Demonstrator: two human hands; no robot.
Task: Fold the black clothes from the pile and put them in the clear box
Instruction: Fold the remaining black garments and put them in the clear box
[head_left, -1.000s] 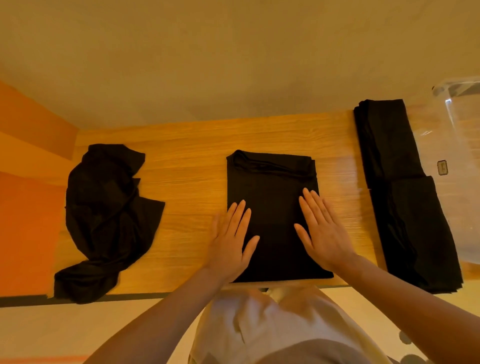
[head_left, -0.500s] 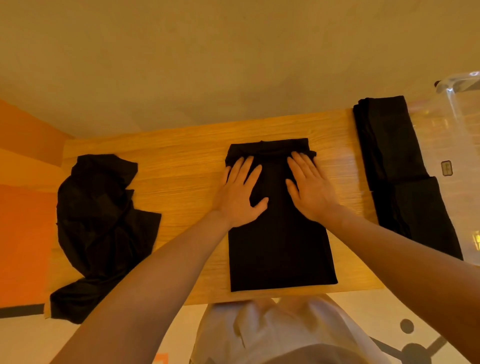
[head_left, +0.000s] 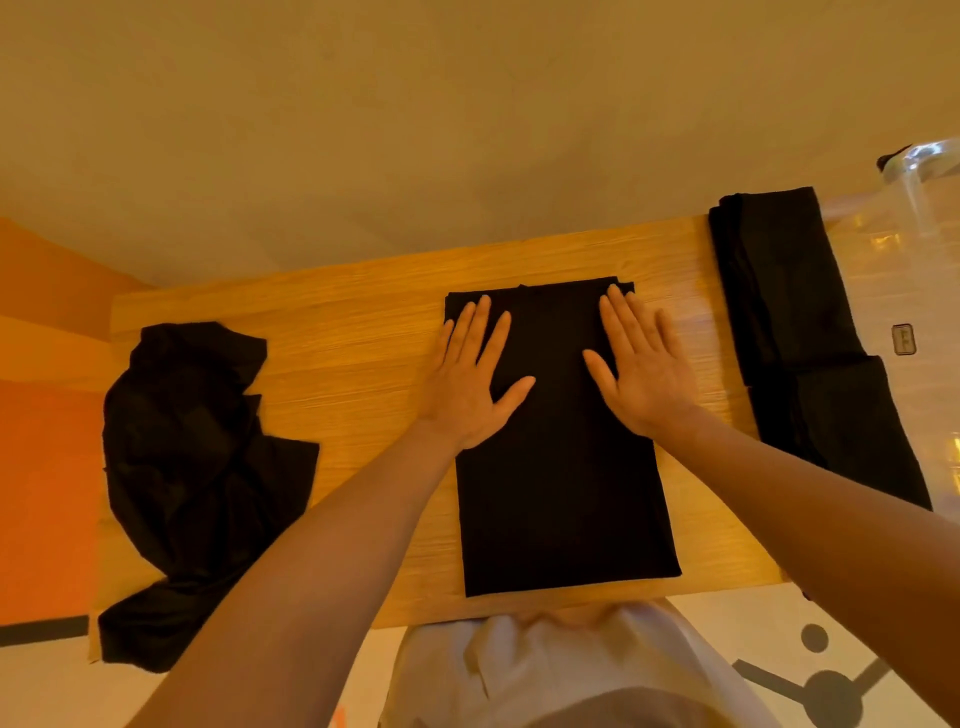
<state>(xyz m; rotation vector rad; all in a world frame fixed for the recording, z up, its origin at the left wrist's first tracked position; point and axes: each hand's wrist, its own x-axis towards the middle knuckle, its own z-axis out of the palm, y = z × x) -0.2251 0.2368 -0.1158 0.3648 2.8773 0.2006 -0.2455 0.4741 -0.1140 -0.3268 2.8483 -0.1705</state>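
Note:
A black garment (head_left: 563, 499), folded into a tall rectangle, lies in the middle of the wooden table (head_left: 363, 312). My left hand (head_left: 470, 379) presses flat on its upper left part, fingers straight and spread. On the upper right part my right hand (head_left: 641, 366) lies flat the same way. A crumpled pile of black clothes (head_left: 192, 478) sits at the table's left end. At the right, folded black clothes (head_left: 795, 322) lie in a long strip beside the clear box (head_left: 924, 218), which is cut off by the frame's right edge.
The table's far edge meets a beige wall, and an orange wall panel stands at the left. Below the table's near edge are my light clothing and a pale floor with a dark chair base (head_left: 831, 691) at the lower right.
Both hands slid from the garment's near part up to its far end, pressing it flat. The camera view shifted, so the table sits lower in the frame.

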